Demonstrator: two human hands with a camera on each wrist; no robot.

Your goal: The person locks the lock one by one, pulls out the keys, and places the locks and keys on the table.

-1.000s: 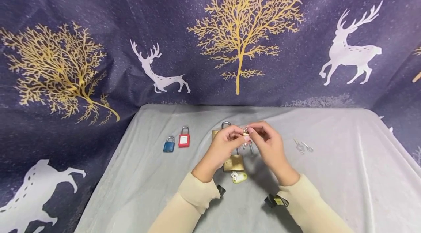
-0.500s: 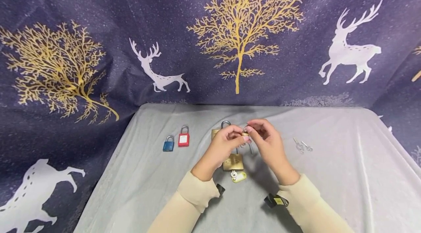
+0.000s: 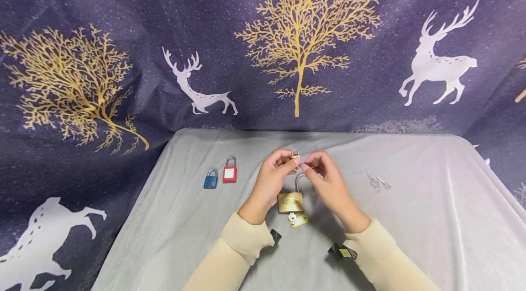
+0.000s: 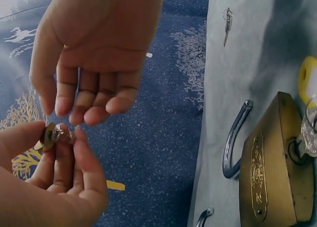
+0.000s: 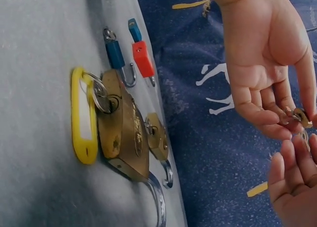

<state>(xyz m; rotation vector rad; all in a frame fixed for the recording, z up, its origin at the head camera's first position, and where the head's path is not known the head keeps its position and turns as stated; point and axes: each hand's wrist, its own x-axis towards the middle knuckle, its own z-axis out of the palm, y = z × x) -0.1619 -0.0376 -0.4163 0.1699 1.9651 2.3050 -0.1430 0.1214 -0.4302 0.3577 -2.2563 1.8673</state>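
A small brass padlock (image 3: 295, 156) with its shackle upward is pinched between the thumb and fingers of my left hand (image 3: 269, 181). Small keys (image 4: 61, 134) hang at its keyhole end, close to the left fingertips. My right hand (image 3: 330, 186) hovers just right of the padlock, fingers loosely bent. In the left wrist view no object shows between its thumb and fingers; whether a fingertip touches the keys is unclear. Below the hands lies a large brass padlock (image 3: 290, 203) with its shackle raised and a key inserted, joined to a yellow tag (image 3: 299, 221).
A blue padlock (image 3: 211, 180) and a red padlock (image 3: 229, 173) lie to the left on the grey cloth (image 3: 172, 218). Another brass padlock (image 5: 157, 138), keyed, sits behind the large one, hidden in the head view. Loose keys (image 3: 374, 182) lie to the right.
Both hands shift left, carrying the small padlock left and slightly up. My right fingers come away from its shackle to below its side. The left hand now covers the middle brass padlock.
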